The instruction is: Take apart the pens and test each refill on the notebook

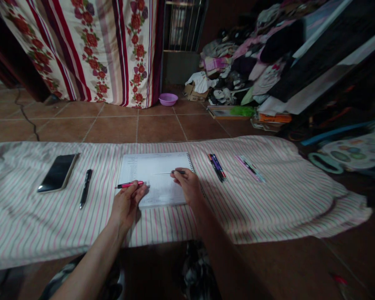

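Observation:
My left hand [129, 202] is closed on a red and black pen [129, 184], holding it level over the left part of a spiral-bound notebook [162, 193]. Over the notebook's right part, my right hand [187, 183] pinches a dark pen piece with a thin pale rod [162, 173], which looks like a refill, pointing left. The two held pieces are apart. The notebook lies open, with faint writing on its page. To the left, a black pen [86, 188] rests on the striped cloth [162, 227].
A smartphone [58, 173] lies at the far left. Right of the notebook are a bunch of dark pens [217, 168] and a group of pale pens [251, 168]. Beyond the cloth, a purple basin [168, 99] and a heap of clothes [237, 62] stand on the tiled floor.

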### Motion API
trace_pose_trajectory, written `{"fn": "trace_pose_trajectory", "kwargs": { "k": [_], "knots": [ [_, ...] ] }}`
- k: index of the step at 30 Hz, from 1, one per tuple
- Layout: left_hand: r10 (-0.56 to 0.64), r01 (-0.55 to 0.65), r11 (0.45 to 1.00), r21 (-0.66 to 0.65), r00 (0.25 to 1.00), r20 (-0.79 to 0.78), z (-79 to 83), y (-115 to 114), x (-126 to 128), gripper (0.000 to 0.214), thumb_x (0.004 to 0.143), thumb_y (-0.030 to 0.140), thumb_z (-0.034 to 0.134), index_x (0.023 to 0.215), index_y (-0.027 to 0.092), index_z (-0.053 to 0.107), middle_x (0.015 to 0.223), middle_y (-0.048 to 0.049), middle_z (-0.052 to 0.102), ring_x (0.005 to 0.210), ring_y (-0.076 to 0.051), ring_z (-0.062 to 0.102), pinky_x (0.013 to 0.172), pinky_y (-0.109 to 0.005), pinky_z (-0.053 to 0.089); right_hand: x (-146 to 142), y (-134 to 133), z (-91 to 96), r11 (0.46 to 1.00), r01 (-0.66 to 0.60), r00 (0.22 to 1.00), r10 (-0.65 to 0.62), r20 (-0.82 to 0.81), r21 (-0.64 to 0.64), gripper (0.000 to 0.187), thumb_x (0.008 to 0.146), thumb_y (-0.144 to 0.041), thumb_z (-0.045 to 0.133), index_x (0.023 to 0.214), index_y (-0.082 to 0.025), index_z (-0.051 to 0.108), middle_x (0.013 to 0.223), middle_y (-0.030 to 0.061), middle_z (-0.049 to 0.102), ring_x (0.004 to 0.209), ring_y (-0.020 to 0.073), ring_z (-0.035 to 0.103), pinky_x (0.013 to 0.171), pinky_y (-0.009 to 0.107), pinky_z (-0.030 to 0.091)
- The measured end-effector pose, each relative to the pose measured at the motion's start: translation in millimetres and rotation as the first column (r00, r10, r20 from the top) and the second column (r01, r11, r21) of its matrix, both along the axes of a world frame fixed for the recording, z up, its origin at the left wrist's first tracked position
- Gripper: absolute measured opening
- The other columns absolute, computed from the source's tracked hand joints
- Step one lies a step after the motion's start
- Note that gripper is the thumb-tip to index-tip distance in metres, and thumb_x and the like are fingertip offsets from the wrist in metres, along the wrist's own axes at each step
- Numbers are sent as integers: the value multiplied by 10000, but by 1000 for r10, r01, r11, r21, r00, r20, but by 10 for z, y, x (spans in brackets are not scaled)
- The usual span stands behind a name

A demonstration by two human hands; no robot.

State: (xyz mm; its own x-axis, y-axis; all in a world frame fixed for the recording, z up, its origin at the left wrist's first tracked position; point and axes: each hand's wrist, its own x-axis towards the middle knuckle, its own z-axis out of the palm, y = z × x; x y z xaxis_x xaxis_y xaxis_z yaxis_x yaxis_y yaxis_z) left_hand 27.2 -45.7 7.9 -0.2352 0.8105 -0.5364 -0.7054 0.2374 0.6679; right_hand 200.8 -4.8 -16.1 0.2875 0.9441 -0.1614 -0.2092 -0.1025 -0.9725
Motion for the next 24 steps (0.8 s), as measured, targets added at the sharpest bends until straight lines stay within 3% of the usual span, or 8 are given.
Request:
{"fn": "trace_pose_trajectory", "kwargs": {
  "k": [6, 13, 24],
  "knots": [
    [11, -11, 1000, 2, 1000, 6, 5, 15, 1, 176, 805, -20, 483, 701, 44, 611, 646, -84, 655, 597, -127, 663, 594, -178, 568, 26, -4, -25, 997, -70, 971, 65, 231, 14, 212, 662, -298, 596, 797, -135, 596, 626, 40, 664, 619, 171, 666, 414, 185, 406],
    [-10, 10, 1000, -12, 1000, 7, 33, 3, 25, 182, 809, -17, 476, 703, 52, 607, 651, -83, 655, 601, -123, 660, 602, -181, 567, 71, -22, -24, 996, -85, 893, 82, 443, -13, 221, 685, -319, 578, 798, -138, 637, 782, 57, 689, 423, 89, 592, 422, 185, 413],
    [-11, 11, 1000, -19, 1000, 9, 30, -1, 23, 176, 804, -22, 476, 705, 47, 604, 642, -89, 649, 583, -127, 655, 595, -188, 568, 131, -14, -102, 994, -100, 914, 77, 399, 37, 195, 675, -325, 611, 771, -164, 664, 746, 31, 678, 368, 62, 540, 379, 172, 399]
  ]
}}
